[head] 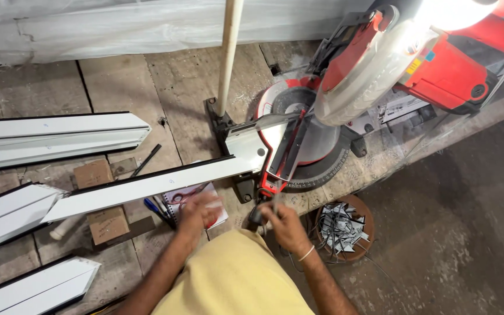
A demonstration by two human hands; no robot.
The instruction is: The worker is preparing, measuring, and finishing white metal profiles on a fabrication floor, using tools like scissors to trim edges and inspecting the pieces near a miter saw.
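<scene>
**Hands at the saw's front edge**

The right hand point(284, 224) grips the saw's front knob point(256, 216) at the counter point(193, 76) edge; the left hand point(199, 211), blurred, grip unclear, hovers over a notebook point(220, 213). Beyond, a white strip point(147, 186) lies across the miter saw point(322, 116) bed, positioned for cutting. Cut strips point(53, 137) lie toward the left edge.
</scene>
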